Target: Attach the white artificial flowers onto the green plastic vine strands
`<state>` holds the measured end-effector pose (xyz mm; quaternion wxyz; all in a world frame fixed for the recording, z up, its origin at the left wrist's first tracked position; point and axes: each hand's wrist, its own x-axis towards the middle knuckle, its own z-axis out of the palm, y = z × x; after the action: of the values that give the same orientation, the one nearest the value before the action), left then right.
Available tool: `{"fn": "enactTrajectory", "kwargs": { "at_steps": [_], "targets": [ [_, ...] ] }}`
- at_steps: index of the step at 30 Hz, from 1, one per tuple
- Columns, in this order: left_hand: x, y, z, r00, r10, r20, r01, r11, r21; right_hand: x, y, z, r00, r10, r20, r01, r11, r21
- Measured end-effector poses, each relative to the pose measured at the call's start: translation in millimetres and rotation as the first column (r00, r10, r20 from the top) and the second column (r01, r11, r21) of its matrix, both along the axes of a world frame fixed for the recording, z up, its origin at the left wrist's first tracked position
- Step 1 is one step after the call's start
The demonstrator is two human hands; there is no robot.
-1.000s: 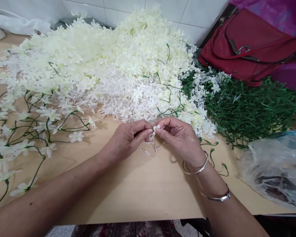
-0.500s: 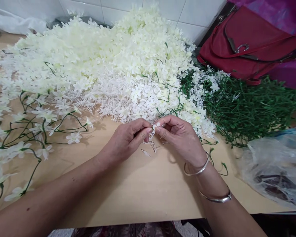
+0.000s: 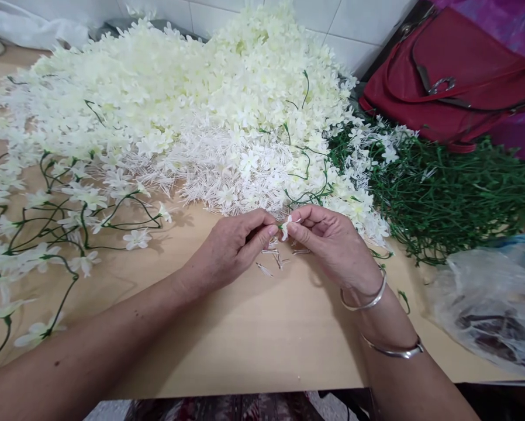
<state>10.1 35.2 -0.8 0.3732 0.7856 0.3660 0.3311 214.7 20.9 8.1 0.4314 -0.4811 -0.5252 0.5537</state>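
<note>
My left hand [image 3: 240, 242] is closed in a pinch on a green plastic stem [image 3: 280, 226], of which only a small green tip shows. Facing it, my right hand [image 3: 328, 242] pinches a small white artificial flower [image 3: 286, 229] between thumb and forefinger. Flower and stem tip meet between my fingertips; how far one sits in the other is too small to tell. Just below the hands lie a few loose white stamens [image 3: 271, 260] on the table [image 3: 254, 339]. Behind them, a bundle of white stamens [image 3: 227, 169] spreads in front of a big heap of cream-white flowers [image 3: 157, 88].
Green stems [image 3: 455, 193] are piled at the right, below a red bag [image 3: 455, 76]. A clear plastic bag [image 3: 494, 304] with dark contents lies at the right edge. Flowers on green stems [image 3: 61, 228] are scattered at the left. A tiled wall [image 3: 359, 29] stands behind.
The view has shifted slightly, moving everything a little to the right. A green stem tip now shows between my fingertips, against the white flower. Both hands keep their pinch.
</note>
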Motion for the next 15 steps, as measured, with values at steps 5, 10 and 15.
{"fn": "enactTrajectory", "kwargs": {
  "at_steps": [5, 10, 15],
  "targets": [
    [-1.2, 2.4, -3.8, 1.000, -0.028, -0.002, 0.028, 0.999, 0.019, 1.3, -1.1, 0.0, 0.998, 0.057, 0.010, -0.057, 0.998, -0.015],
    [-1.9, 2.7, -6.7, 0.999, -0.047, 0.004, 0.047, 0.999, 0.022, 1.1, -1.6, -1.2, 0.997, 0.078, 0.022, -0.078, 0.997, -0.015],
    [-2.0, 3.0, -6.1, 0.998, -0.064, 0.012, 0.064, 0.998, 0.011, 0.8, -2.4, -0.2, 0.995, 0.092, 0.034, -0.092, 0.996, -0.006]
  ]
}}
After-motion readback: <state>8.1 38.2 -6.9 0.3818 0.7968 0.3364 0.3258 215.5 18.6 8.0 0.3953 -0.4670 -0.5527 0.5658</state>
